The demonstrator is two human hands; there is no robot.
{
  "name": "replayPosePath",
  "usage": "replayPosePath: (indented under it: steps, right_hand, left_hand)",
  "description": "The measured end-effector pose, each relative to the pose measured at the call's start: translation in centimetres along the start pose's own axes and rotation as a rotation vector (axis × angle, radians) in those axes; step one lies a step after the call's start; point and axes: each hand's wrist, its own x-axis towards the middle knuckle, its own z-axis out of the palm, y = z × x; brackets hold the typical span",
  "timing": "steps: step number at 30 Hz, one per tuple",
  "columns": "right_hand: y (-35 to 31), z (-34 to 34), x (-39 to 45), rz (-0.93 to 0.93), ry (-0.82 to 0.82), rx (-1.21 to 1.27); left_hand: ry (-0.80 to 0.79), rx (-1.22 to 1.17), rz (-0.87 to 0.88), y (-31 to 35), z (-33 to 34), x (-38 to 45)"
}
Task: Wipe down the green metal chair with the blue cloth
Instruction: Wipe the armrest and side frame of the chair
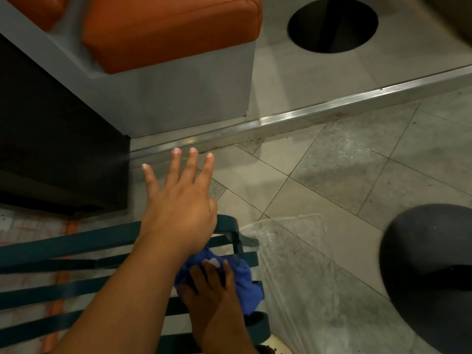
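The green metal chair (63, 242) fills the lower left, its flat slats running left to right. A bunched blue cloth (246, 279) lies on the slats near the chair's right end. My right hand (212, 295) comes up from the bottom edge and presses on the cloth with its fingers laid over it. My left hand (178, 200) reaches across the chair's top rail, back of the hand up and fingers spread straight, holding nothing. Its forearm hides part of the slats and the cloth's left edge.
A grey bench base (194, 93) with an orange cushion (168, 29) stands ahead, behind a metal floor strip (319, 108). Clear plastic (301, 264) lies right of the chair. A dark round object (429, 272) sits at right, and a black table base (332, 24) is at the top.
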Motion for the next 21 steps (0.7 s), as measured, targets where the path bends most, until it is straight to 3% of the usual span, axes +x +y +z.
replayPosePath:
  steps: [2, 4, 6, 10, 11, 12, 17, 19, 21]
  right_hand:
    - [1.1, 0.0, -0.4, 0.09, 0.164, -0.017]
    - [3.5, 0.1, -1.7, 0.299, 0.301, 0.191]
    - [5.7, 0.9, -2.4, 0.336, 0.493, 0.47]
    - [9.2, -0.3, -1.7, 0.484, 0.405, 1.147]
    - [9.8, -0.9, -1.4, 0.525, 0.339, 1.221]
    - [10.2, -1.2, -1.0, 0.552, 0.284, 1.259]
    - [10.6, -1.8, 0.0, 0.403, 0.235, 0.916]
    - [10.7, -2.4, 0.1, 0.437, 0.236, 1.069]
    - [10.6, -3.7, 0.4, 0.612, 0.421, 1.353]
  left_hand:
    - [0.008, -0.006, 0.002, 0.0, 0.1, -0.1]
    - [0.019, 0.006, 0.0, 0.0, 0.2, -0.2]
    - [0.025, 0.012, -0.006, 0.1, 0.2, -0.1]
    - [0.04, -0.015, -0.018, 0.0, 0.3, 0.1]
    - [0.038, -0.013, -0.019, 0.0, 0.3, 0.1]
    - [0.035, -0.008, -0.02, 0.1, 0.4, 0.0]
    - [0.028, 0.014, -0.01, 0.1, 0.4, 0.1]
    - [0.01, -0.008, -0.003, 0.1, 0.5, 0.2]
    - [-0.013, -0.116, -0.014, 0.1, 0.4, 0.1]
